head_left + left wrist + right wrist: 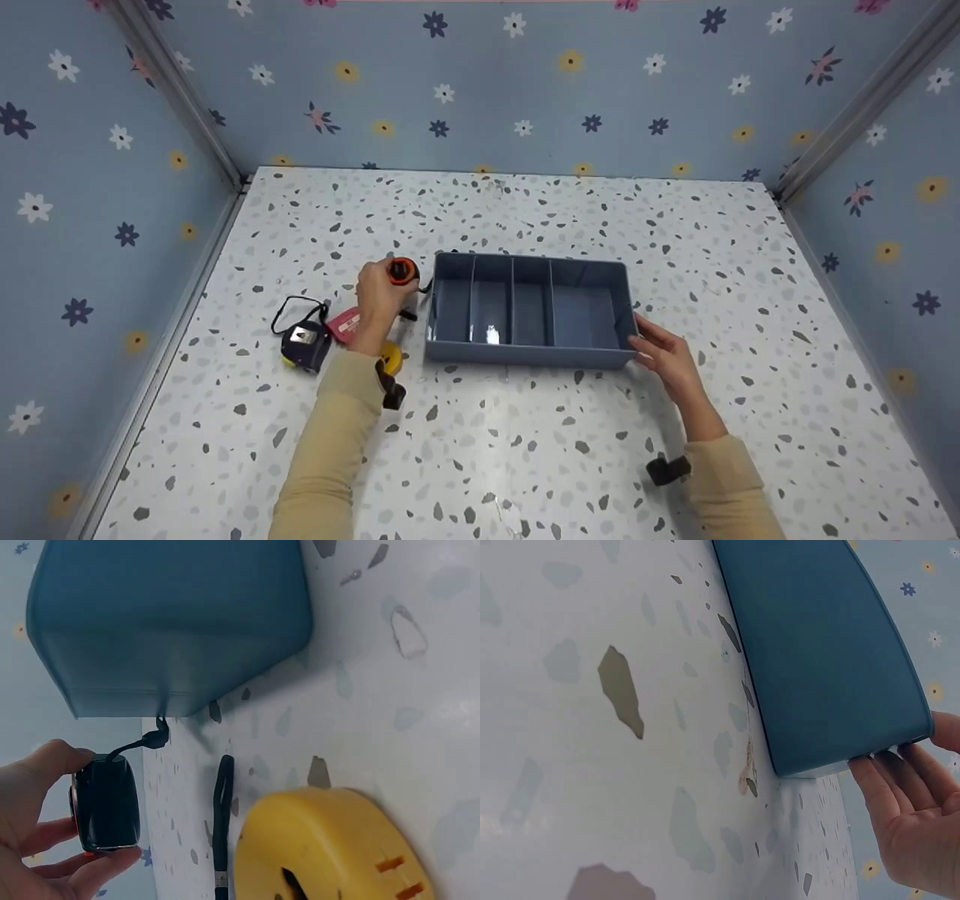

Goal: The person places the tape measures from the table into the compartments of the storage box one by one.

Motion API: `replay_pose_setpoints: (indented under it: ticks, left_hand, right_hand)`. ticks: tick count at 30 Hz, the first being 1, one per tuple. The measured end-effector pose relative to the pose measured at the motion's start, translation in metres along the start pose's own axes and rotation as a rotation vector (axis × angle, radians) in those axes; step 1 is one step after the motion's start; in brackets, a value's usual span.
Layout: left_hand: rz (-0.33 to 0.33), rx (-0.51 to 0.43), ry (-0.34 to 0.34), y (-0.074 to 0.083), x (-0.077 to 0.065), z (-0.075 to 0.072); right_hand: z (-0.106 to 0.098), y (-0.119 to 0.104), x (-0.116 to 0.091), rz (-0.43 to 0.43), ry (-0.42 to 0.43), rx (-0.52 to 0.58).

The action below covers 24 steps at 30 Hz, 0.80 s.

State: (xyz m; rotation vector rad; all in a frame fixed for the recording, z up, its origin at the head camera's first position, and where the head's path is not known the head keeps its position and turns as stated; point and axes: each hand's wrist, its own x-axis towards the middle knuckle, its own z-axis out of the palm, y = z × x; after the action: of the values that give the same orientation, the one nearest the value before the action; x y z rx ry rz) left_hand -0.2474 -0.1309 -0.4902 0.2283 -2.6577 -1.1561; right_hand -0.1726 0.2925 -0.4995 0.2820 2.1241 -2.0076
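Orange and black in the left fingers: a tape measure, grasped between thumb and fingertips of the left hand, beside the box's left end and seemingly off the table. The hold looks light; a smooth case could slip out if knocked against the rim.
Cord: a short black cord hangs from that tape measure toward the box; whether it touches, I cannot tell. It might snag under the base or on the rim and tug the case askew.
Right fingers: the right hand is loosely extended, tips resting on the box's right end, not wrapped round it. With so little purchase, a bump from the left could slide or twist the box.
Box: blue-grey, flat on the table, three dividers making four compartments. The three left ones are narrow, so a bulky case could jam on a divider if turned the wrong way.
Yellow case: it lies just beside the left wrist's black camera; a low sweep of the arm could shove it.
Pink case: partly hidden by the left hand, hence easy to nudge unnoticed.
Navy tape measure: farthest left, its strap looped out behind; a passing finger could hook that loop.
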Motion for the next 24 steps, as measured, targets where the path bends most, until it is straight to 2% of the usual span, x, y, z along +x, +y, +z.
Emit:
replay_pose_setpoints:
  ticks: [8, 11, 13, 17, 20, 24]
  left_hand:
    - [0.033, -0.027, 0.021, 0.014, -0.012, -0.008]
    - [0.047, -0.047, 0.033, 0.018, -0.016, -0.010]
    - [0.063, -0.056, 0.044, 0.020, -0.019, -0.012]
    - [0.102, -0.079, 0.061, 0.024, -0.026, -0.013]
    - [0.121, -0.090, 0.073, 0.027, -0.031, -0.013]
    - [0.118, -0.088, 0.074, 0.032, -0.039, -0.014]
  right_hand:
    - [0.000, 0.000, 0.001, -0.001, 0.008, -0.005]
    - [-0.001, 0.003, 0.002, -0.021, 0.000, -0.021]
    - [-0.006, 0.012, 0.008, -0.057, -0.018, 0.033]
    - [-0.006, 0.014, 0.007, -0.077, -0.025, 0.026]
    - [-0.002, 0.006, 0.001, -0.053, 0.000, -0.021]
    - [-0.001, 0.004, 0.000, -0.029, 0.012, -0.001]
